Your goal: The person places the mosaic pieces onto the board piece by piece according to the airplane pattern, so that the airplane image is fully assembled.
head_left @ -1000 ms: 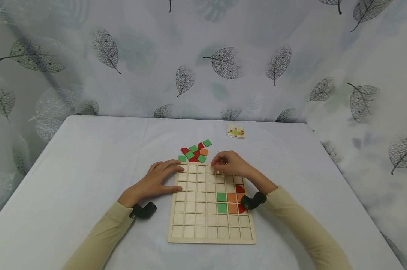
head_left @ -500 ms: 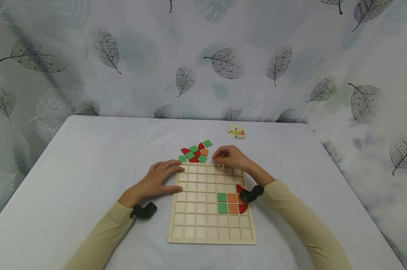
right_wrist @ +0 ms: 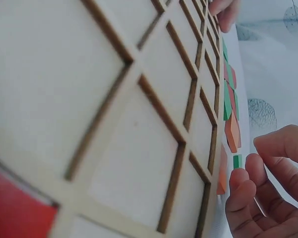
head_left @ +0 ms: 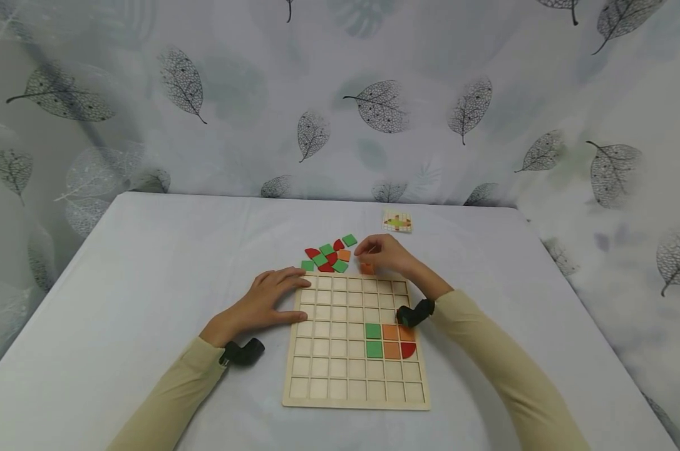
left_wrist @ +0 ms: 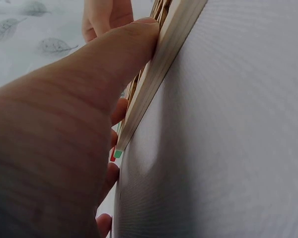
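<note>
Right hand (head_left: 386,254) moved farther past board (head_left: 357,404), orange tile (head_left: 367,269) exposed; grip released, left hand (head_left: 261,302) likewise

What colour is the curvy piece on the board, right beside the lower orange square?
The curvy piece is red; it shows best in the head view.

I wear long, plain khaki sleeves: the left sleeve (head_left: 168,382) and the right sleeve (head_left: 489,363) are softly creased and reach my wrists. My left hand (head_left: 265,299) and right hand (head_left: 387,254) are bare, each wrist carrying a bent, rounded black camera (head_left: 244,352).
</note>
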Available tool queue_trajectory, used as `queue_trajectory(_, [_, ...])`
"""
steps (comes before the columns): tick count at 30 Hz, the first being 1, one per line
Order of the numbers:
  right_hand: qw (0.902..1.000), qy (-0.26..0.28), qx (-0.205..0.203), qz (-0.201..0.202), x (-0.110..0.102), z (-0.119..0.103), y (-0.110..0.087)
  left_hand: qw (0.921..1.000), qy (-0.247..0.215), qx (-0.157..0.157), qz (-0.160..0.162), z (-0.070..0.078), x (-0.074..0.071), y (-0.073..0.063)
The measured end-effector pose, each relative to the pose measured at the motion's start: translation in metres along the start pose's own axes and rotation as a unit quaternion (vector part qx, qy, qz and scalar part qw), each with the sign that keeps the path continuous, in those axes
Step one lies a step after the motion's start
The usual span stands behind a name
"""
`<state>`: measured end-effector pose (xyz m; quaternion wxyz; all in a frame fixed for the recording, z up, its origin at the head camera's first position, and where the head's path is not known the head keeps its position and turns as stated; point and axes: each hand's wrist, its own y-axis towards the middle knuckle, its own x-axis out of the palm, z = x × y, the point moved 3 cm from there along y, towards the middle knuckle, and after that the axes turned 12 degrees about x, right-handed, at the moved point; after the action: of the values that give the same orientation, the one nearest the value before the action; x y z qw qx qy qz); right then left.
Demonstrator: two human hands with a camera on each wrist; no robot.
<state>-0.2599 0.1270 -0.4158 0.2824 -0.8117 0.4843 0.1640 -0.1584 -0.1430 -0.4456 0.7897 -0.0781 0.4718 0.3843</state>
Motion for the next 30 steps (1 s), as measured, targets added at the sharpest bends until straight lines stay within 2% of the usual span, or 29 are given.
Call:
queue_trajectory(11, [0.9995, 0.022, 0.022, 0.006, -0.004, 0.002, 0.014, 1.0000, -0.005, -0.003, -0.006, 0.003, -0.001, 0.002])
queue_trajectory(21, [0.9959, 0.062, 0.055, 0.035, -0.007, 0.004, 0.026, 1.0000, 0.002, 0.002, -0.005, 0.002, -0.001, 0.002])
queue_trajectory(25, [0.9959, 0.058, 0.060, 0.034, -0.007, 0.004, 0.029, 1.0000, 0.004, -0.001, -0.005, 0.001, -0.001, 0.002])
queue_trajectory(30, [0.9983, 0.027, 0.045, 0.027, -0.004, 0.004, 0.034, 1.0000, 0.000, -0.007, -0.007, 0.000, -0.001, 0.001])
